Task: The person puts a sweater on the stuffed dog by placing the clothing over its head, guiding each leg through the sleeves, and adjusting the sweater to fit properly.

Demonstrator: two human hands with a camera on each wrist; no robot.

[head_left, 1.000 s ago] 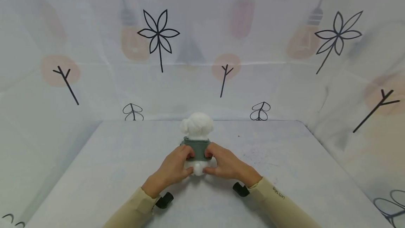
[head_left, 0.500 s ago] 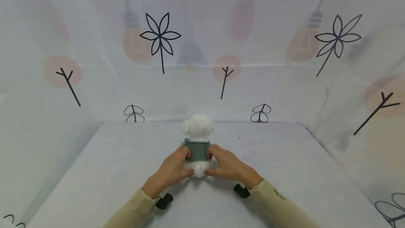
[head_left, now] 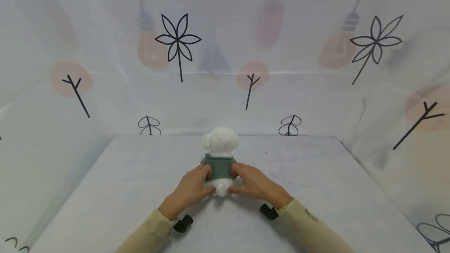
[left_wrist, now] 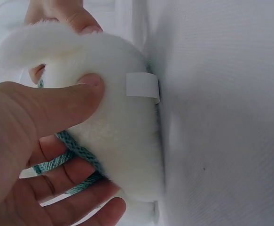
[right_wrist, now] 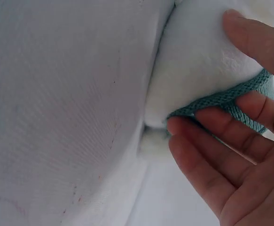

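Note:
A white plush toy (head_left: 220,140) in a green knitted sweater (head_left: 220,167) sits upright on the white table, its back and round tail toward me. My left hand (head_left: 190,186) holds its left side, with curled fingers at the sweater's edge and the thumb beside the tail. On the other side my right hand (head_left: 256,184) does the same. In the left wrist view, the thumb presses the white fur (left_wrist: 122,132) near a white tag (left_wrist: 141,85), while fingers touch the knit hem (left_wrist: 82,153). The right wrist view has fingers tucked against the hem (right_wrist: 221,100). The toy's front is hidden.
The white table surface (head_left: 133,175) reaches back to a pale cloth wall (head_left: 211,100) printed with plants and lamps. Cloth also rises at both sides. A black wrist device (head_left: 183,223) is on the left wrist and another (head_left: 268,211) on the right.
The fingers of both hands have drawn slightly apart over the sweater, so a little more of its green back shows. The toy stays in place; the head view has shifted slightly.

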